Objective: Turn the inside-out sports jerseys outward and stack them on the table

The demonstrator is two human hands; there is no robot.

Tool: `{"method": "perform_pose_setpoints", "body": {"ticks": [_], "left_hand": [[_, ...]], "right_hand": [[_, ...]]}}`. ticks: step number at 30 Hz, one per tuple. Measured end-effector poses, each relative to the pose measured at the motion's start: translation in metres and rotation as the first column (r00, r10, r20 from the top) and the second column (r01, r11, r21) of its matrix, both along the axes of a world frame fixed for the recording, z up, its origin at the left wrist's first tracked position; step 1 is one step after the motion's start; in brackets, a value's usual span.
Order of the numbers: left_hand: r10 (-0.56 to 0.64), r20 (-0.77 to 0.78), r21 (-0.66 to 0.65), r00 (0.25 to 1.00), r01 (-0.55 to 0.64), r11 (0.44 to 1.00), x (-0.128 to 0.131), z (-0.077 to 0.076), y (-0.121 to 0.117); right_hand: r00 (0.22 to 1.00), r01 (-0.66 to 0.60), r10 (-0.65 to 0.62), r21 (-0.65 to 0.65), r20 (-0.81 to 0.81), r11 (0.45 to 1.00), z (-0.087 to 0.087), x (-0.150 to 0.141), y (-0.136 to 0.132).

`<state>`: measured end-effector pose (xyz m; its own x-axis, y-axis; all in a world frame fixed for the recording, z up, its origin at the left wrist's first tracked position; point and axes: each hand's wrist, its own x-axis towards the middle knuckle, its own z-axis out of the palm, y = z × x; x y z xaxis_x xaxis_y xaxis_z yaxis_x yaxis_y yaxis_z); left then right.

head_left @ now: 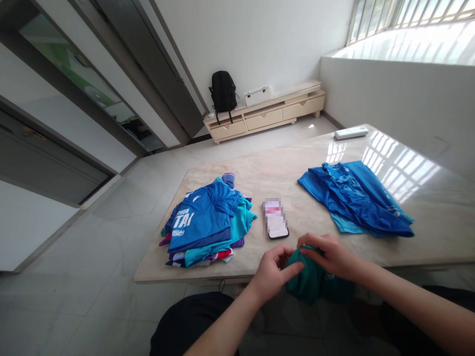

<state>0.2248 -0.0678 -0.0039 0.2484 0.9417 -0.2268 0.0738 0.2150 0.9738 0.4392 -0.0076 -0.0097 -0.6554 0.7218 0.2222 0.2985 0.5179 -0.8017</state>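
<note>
Both of my hands are closed on a bunched dark teal garment [310, 282] at the near edge of the marble table [371, 143]. My left hand [272, 272] grips its left side, fingers curled over the cloth. My right hand [330, 254] pinches the top of the bundle. Just beyond my hands a phone [275, 218] lies flat on the table. To the left sits a stack of folded shirts [208, 222] with a blue one on top. To the right lies a loose pile of blue shirts [356, 198].
A white remote-like device [351, 132] rests at the table's far edge. Against the back wall stands a low cream cabinet [265, 116] with a black backpack [223, 92] and a white box on it. Dark sliding doors line the left wall. My dark-clothed lap is below the table edge.
</note>
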Motion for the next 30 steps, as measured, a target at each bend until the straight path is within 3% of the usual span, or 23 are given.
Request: {"method": "perform_pose_setpoints", "body": {"ticks": [5,8,13,18,21,25,30], "left_hand": [[-0.203,-0.023,-0.064,0.979,0.201,0.978,-0.012,0.012,0.003],[-0.264,-0.055,-0.102,0.963,0.258,0.961,-0.022,0.026,0.003],[-0.205,-0.208,-0.026,0.957,0.204,0.979,-0.041,0.047,0.007],[-0.103,-0.314,0.093,0.944,0.138,0.986,-0.06,0.05,0.01],[-0.043,-0.372,0.169,0.927,0.114,0.979,-0.066,0.048,0.01],[-0.028,-0.361,0.222,0.932,0.114,0.968,-0.066,0.047,0.011],[-0.028,-0.381,0.274,0.924,0.142,0.951,-0.065,0.051,0.011]], "right_hand": [[0.99,-0.073,0.07,0.029,0.121,0.997,0.004,0.003,0.004],[0.971,-0.131,0.13,-0.008,0.203,0.991,0.012,0.005,0.007],[0.93,-0.264,0.252,0.011,0.268,0.964,0.027,0.009,0.009],[0.933,-0.23,0.164,0.181,0.322,0.956,0.034,0.024,0.022],[0.947,-0.18,0.116,0.193,0.301,0.964,0.034,0.033,0.031],[0.953,-0.176,0.179,-0.035,0.245,0.984,0.035,0.034,0.03],[0.907,-0.283,0.357,-0.306,0.222,0.909,0.035,0.031,0.018]]}}
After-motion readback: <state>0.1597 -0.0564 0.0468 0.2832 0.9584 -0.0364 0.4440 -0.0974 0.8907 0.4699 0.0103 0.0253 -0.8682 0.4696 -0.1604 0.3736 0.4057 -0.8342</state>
